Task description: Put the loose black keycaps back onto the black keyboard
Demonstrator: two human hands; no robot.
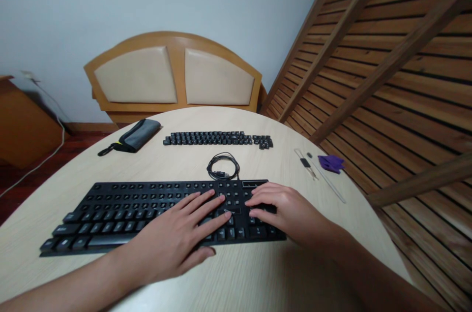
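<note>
Fingers (208,207) of left hand (177,235) spread across keyboard (121,203), seven o'clock from view centre on worktop (177,164); right hand (291,206) curled over number pad (258,231), pinch unclear. Hard shove towards one o'clock could drive cable (237,168) into loose keys (206,138), scattering rows.

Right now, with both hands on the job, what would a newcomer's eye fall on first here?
Probably the big black keyboard in the foreground, its upper rows stripped of keycaps, with the left hand spread over it and the right hand at its right end. Next come the loose keycaps lined up farther back on the table, then the bright purple cloth near the right edge.
</note>
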